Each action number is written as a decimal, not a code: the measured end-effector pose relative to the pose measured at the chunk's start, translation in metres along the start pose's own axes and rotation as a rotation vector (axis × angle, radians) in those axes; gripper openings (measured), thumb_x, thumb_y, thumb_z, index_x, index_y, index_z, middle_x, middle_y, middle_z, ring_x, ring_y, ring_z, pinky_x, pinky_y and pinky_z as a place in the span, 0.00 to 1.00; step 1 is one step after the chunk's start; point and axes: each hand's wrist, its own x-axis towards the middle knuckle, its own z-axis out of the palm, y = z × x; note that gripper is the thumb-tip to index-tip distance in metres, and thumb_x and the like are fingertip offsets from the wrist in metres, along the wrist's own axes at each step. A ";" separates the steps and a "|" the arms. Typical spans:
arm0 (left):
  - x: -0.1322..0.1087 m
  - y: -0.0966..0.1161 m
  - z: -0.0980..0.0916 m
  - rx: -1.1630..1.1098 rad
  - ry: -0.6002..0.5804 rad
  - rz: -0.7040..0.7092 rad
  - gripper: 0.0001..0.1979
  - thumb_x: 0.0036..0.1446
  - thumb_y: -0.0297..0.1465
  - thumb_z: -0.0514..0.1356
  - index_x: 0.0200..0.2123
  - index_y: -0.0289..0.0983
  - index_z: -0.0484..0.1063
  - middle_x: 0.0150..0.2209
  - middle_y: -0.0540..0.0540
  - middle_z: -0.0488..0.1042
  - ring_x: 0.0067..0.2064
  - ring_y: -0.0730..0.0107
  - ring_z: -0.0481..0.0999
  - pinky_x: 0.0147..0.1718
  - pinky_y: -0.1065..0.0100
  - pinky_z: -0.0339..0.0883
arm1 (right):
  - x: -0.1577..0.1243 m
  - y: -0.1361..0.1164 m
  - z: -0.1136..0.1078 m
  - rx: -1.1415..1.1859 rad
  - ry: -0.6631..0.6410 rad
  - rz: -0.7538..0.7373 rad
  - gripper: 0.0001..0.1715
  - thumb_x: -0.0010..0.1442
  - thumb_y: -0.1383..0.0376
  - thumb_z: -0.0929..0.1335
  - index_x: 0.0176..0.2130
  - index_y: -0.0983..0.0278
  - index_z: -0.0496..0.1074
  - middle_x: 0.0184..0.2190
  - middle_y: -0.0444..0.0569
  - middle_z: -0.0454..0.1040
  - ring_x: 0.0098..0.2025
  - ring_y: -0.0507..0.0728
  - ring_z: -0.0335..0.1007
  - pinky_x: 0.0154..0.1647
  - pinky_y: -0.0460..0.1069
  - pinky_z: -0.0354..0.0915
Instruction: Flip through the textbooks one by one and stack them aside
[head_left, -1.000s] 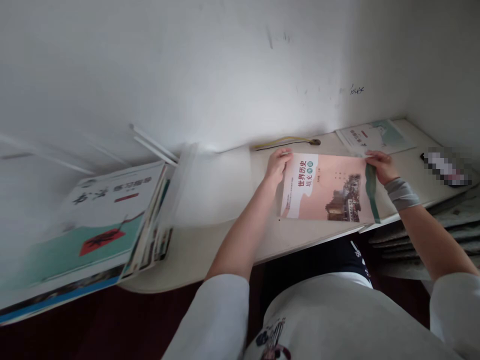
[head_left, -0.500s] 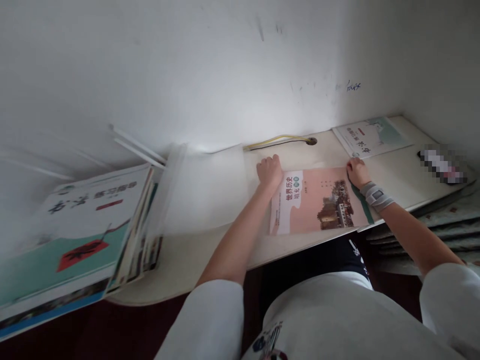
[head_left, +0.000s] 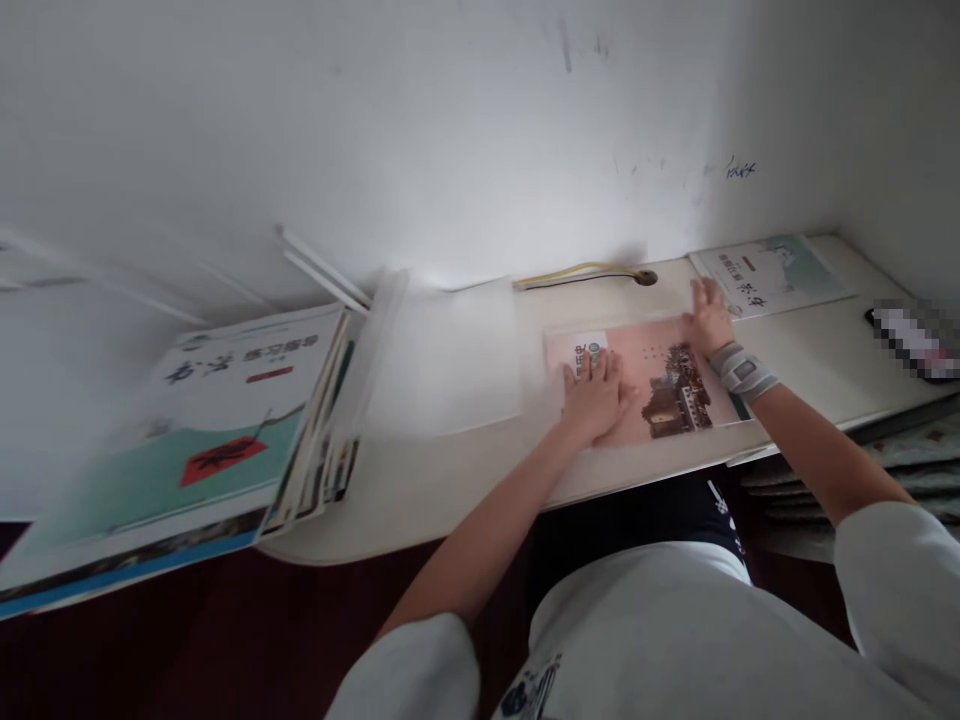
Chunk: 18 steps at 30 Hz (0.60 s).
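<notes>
On the counter in front of you: the pink book point(head_left: 660, 385) lies flat with its cover up. It sits between the clear plastic sheet point(head_left: 450, 365) on your left and the white-and-green booklet point(head_left: 772, 275) at the far right.
What changed: a second ago you held the book by its two short ends, close to the front edge of the counter point(head_left: 450, 480). Now it sits further in toward the wall, and your left hand has moved off the end and onto the cover.
What that means: the carrying looks finished. The book seems to be placed and pressed flat rather than held.
Left grip point(head_left: 596, 395): released, palm down and fingers spread, resting on the title end of the cover.
Right grip point(head_left: 709, 318): released, fingers stretched flat on the book's far right corner, just beside the booklet. Your grey wristband point(head_left: 742, 370) hangs over the cover.
Book relative to the grips: it is under both, touched from above and clasped by neither.
Around it: the stack of books point(head_left: 225, 440) is well apart on your left. The yellow cable point(head_left: 585, 272) runs along the wall just behind the book.
</notes>
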 end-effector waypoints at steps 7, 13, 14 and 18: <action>0.038 0.023 0.002 -0.032 0.028 0.006 0.39 0.56 0.41 0.52 0.67 0.34 0.41 0.67 0.38 0.44 0.68 0.47 0.37 0.61 0.39 0.30 | -0.036 -0.086 0.020 0.172 -0.208 -0.321 0.32 0.67 0.57 0.47 0.56 0.67 0.66 0.57 0.54 0.66 0.62 0.57 0.57 0.63 0.55 0.53; 0.043 0.020 0.005 -0.037 0.038 0.004 0.37 0.57 0.41 0.51 0.66 0.33 0.44 0.67 0.39 0.46 0.68 0.49 0.38 0.62 0.43 0.30 | -0.032 -0.076 0.027 0.182 -0.227 -0.331 0.34 0.68 0.55 0.46 0.58 0.65 0.65 0.57 0.51 0.67 0.62 0.56 0.56 0.64 0.52 0.51; 0.043 0.017 0.004 -0.046 0.041 -0.019 0.34 0.59 0.40 0.48 0.66 0.33 0.45 0.67 0.39 0.46 0.68 0.49 0.39 0.62 0.44 0.32 | -0.031 -0.071 0.026 0.141 -0.255 -0.339 0.33 0.67 0.54 0.48 0.58 0.67 0.64 0.58 0.53 0.65 0.63 0.57 0.55 0.64 0.53 0.50; 0.046 -0.002 -0.001 -0.102 0.080 -0.099 0.29 0.63 0.40 0.39 0.65 0.38 0.50 0.67 0.43 0.46 0.67 0.47 0.42 0.62 0.44 0.36 | -0.026 -0.048 0.023 -0.051 -0.338 -0.315 0.35 0.66 0.52 0.52 0.62 0.70 0.58 0.64 0.58 0.54 0.66 0.65 0.47 0.64 0.60 0.45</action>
